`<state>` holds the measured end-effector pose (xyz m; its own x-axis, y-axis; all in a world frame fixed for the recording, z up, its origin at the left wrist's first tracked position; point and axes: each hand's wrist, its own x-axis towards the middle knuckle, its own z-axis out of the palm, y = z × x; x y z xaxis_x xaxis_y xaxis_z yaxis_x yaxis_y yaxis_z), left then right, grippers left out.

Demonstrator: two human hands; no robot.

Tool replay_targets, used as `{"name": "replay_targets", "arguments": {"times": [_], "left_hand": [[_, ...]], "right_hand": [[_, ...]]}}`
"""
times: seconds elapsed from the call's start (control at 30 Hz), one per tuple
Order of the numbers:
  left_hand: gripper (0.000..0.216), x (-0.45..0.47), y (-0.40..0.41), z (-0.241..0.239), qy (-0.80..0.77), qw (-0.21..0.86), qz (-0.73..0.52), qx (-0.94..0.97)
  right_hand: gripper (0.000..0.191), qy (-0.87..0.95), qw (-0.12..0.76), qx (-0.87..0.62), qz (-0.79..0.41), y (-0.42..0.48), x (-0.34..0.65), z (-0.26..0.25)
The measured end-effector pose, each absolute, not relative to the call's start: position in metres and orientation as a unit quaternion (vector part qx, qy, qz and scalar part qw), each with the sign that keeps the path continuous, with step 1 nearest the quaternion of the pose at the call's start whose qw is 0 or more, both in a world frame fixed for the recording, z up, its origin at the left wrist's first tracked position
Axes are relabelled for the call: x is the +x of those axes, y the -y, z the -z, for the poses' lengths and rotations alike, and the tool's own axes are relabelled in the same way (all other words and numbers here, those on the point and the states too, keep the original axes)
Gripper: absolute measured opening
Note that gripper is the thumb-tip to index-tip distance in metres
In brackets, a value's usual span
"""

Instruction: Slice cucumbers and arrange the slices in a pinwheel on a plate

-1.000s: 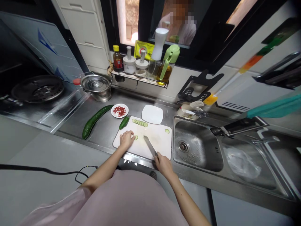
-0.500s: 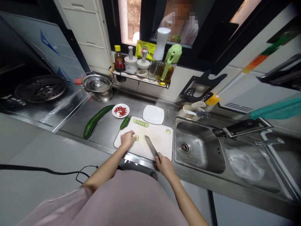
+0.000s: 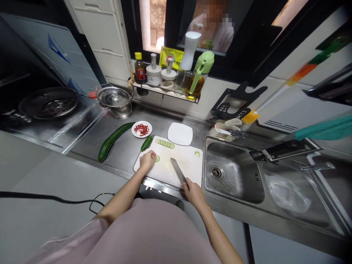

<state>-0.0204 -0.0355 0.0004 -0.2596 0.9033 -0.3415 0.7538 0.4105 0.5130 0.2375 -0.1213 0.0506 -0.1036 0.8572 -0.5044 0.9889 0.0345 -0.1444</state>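
Observation:
My right hand (image 3: 193, 190) is wrapped round the handle of a kitchen knife (image 3: 178, 170), its blade lying low over the white cutting board (image 3: 165, 174) and pointing away from me. On the board's left side, my left hand (image 3: 147, 160) is closed, fingertips at the edge of a thin cucumber slice (image 3: 157, 158). Farther back is a row of overlapping cucumber slices (image 3: 165, 143). One lone slice (image 3: 197, 154) sits at the board's right corner. A cut piece of cucumber (image 3: 146, 143) rests across the board's left edge.
A long whole cucumber (image 3: 112, 142) lies left on the steel counter. Behind the board are a small plate of chopped red pieces (image 3: 142, 129) and a white square dish (image 3: 180, 134). The sink (image 3: 233, 172) adjoins on the right; a bottle rack (image 3: 167, 90) hangs behind.
My left hand and the slice at its fingertips have shifted slightly left and away from me. The knife stays nearly in place in my right hand.

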Motion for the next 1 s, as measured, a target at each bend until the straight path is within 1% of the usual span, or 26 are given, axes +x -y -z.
{"name": "replay_targets", "arguments": {"times": [0.27,0.57,0.87,1.0], "left_hand": [[0.014,-0.049,0.025,-0.002,-0.815,0.223,-0.102,0.526],[0.018,-0.048,0.033,0.000,-0.801,0.148,-0.089,0.572],[0.025,-0.047,0.035,0.008,-0.774,0.129,-0.114,0.609],[0.024,-0.046,0.032,0.012,-0.773,0.114,-0.117,0.613]], "right_hand": [[0.032,-0.708,0.139,0.651,0.236,0.121,0.234,-0.051],[0.030,-0.708,0.146,0.651,0.232,0.121,0.234,-0.049],[0.030,-0.715,0.143,0.645,0.230,0.123,0.235,-0.047],[0.030,-0.715,0.138,0.645,0.229,0.123,0.235,-0.046]]}}
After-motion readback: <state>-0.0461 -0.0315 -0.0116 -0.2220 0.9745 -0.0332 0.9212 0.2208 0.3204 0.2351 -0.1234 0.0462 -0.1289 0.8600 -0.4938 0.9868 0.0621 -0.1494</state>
